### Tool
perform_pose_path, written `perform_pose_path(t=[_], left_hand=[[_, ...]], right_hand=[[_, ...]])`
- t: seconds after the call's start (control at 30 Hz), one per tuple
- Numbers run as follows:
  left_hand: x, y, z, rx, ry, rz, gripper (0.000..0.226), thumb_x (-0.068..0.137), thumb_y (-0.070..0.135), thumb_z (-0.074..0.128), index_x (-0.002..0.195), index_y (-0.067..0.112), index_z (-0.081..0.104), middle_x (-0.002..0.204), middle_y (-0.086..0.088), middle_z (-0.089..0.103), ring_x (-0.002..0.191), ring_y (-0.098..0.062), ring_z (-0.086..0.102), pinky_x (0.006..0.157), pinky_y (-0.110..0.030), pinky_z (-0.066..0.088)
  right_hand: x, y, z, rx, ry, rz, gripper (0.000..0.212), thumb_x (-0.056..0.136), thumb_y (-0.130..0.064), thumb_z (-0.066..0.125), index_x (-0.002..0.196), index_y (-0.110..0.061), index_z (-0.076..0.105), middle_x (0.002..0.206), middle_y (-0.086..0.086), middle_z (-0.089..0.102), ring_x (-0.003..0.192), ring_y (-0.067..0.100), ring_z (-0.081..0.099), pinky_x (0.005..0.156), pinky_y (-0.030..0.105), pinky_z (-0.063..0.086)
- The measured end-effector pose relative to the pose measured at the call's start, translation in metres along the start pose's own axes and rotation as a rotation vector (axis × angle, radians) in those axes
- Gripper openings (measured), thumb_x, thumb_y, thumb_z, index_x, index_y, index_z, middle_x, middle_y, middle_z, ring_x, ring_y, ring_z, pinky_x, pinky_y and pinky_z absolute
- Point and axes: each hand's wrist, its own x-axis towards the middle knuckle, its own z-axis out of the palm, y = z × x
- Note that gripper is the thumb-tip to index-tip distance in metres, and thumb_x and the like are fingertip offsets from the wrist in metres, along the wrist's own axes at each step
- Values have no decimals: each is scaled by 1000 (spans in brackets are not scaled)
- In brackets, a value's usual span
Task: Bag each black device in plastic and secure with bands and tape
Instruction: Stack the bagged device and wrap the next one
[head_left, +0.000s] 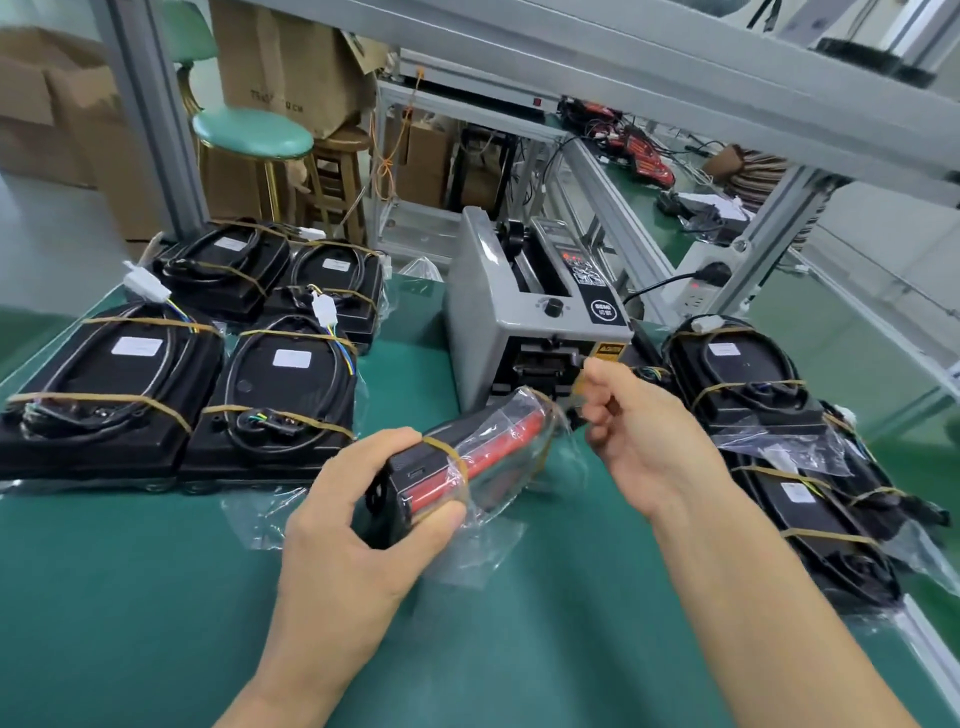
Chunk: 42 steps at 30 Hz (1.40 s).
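- On the green work mat (156, 597), centre: the left hand (353, 525) grips one black device (415, 475), red along its side, already inside a clear plastic bag (498, 499) and crossed by a rubber band (447, 452); it is held on edge just above the mat.
- In front of the tape dispenser (524, 301): the right hand (639, 436) has its fingers curled at the outlet, apparently pinching a strip of tape (584, 387); the strip itself is blurred.
- At left: four banded devices (270, 384) lie in two rows, seemingly finished or nearly so.
- At right: a further stack of banded devices (753, 395), partly bagged.
- Judged progress: bagging and banding of the held unit are done; taping remains.
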Motion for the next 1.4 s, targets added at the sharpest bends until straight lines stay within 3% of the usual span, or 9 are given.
perform_pose_path(t=[0.1,0.2,0.33,0.47,0.53,0.67,0.93,1.13,1.4], left_hand=[[1,7,4,81,36,70,45,61,40,74,104,40,64,116,17,55,113,-2,55,90,-8,40],[-1,11,9,100,62,114,47,60,22,79,103,34,62,107,11,56,104,-2,57,86,-5,39],[-5,10,11,82,92,95,46,60,18,79,99,32,59,103,9,59,101,-10,59,83,-6,39],[-8,13,14,101,113,121,40,61,17,80,96,22,61,102,8,58,102,-14,58,86,-10,38],[-10,14,15,116,92,142,39,62,17,80,96,19,61,100,8,56,100,-14,57,86,-11,38],[-16,16,19,72,84,81,48,60,23,80,99,29,53,99,12,57,97,-8,57,83,-8,38],[-16,14,21,8,131,86,58,58,19,81,92,35,37,100,14,58,99,-10,60,83,-10,40],[-15,12,21,9,134,91,56,58,18,81,90,26,36,100,14,57,96,-12,61,81,-12,41],[-14,10,21,23,128,108,55,60,19,81,89,30,35,100,11,56,96,-18,60,83,-18,43]], right_hand=[[-48,-10,0,-166,-258,-115,15,75,-29,69,62,-22,70,76,-15,66,75,-4,59,73,22,31],[-74,-5,14,-226,-426,-137,8,69,-28,78,65,-21,76,120,-19,65,115,-24,43,87,18,30],[-75,8,27,-309,-402,-129,16,74,-18,70,58,-20,73,138,-6,55,126,-23,31,101,24,27],[-76,11,30,-405,-386,-155,11,71,-23,71,61,-24,75,142,-17,47,126,-27,25,106,26,22],[-76,11,31,-434,-379,-164,10,70,-24,70,61,-24,75,139,-23,46,127,-27,23,102,21,23],[-76,10,30,-466,-411,-150,16,74,-20,70,59,-23,74,129,-35,46,129,-24,24,92,14,23],[-75,9,27,-505,-426,-107,21,76,-16,74,57,-24,72,141,-27,43,136,-15,19,113,34,16],[-75,8,29,-559,-431,-111,15,71,-23,71,57,-27,74,140,-30,42,137,-16,12,107,28,9],[-72,9,28,-600,-436,-140,16,73,-20,72,58,-27,74,135,-30,46,134,-19,12,93,13,11]])
